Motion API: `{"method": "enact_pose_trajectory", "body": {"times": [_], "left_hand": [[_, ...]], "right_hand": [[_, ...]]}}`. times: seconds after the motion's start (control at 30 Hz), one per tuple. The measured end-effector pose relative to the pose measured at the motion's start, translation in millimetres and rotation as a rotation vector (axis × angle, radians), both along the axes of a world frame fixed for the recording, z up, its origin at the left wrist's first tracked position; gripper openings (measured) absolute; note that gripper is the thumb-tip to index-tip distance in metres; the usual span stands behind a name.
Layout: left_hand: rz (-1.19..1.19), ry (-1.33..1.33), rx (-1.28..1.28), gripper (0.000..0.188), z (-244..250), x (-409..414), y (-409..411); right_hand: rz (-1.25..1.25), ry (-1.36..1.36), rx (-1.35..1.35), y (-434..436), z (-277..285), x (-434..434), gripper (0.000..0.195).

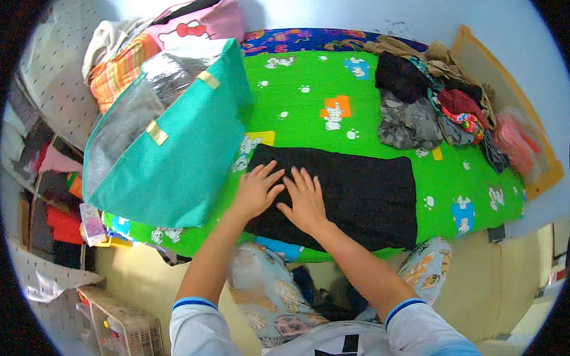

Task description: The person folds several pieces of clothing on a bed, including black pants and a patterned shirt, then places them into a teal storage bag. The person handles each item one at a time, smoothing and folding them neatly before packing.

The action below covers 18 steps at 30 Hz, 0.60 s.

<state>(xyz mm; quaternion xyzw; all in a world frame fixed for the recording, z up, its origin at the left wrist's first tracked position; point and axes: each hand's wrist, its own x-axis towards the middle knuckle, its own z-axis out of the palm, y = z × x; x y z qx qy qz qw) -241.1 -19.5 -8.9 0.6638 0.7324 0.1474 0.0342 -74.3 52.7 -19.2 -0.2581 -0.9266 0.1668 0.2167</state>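
Note:
A folded black garment lies flat in front of me on a bright green sheet printed with white dogs and paw prints. My left hand rests palm down at the garment's left end, fingers spread. Beside it my right hand also presses flat on the black cloth, its fingertips pointing away from me. Neither hand grips anything. Just left of them stands a large teal bag with a silver foil lining, its top gaping open.
A heap of crumpled clothes sits at the back right, near a wood-framed board against the wall. Behind the bag are a pink cartoon-print bag and an orange checked cushion. A plastic basket stands on the floor, lower left.

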Motion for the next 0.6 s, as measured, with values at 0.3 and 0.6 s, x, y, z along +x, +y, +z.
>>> {"method": "enact_pose_trajectory", "body": {"times": [0.3, 0.6], "left_hand": [[0.186, 0.140, -0.085, 0.064, -30, 5, 5], [0.088, -0.525, -0.192, 0.051, 8, 148, 39]], "right_hand": [[0.160, 0.127, -0.221, 20, 13, 64, 0.055], [-0.664, 0.452, -0.469, 109, -67, 309, 0.041]]}}
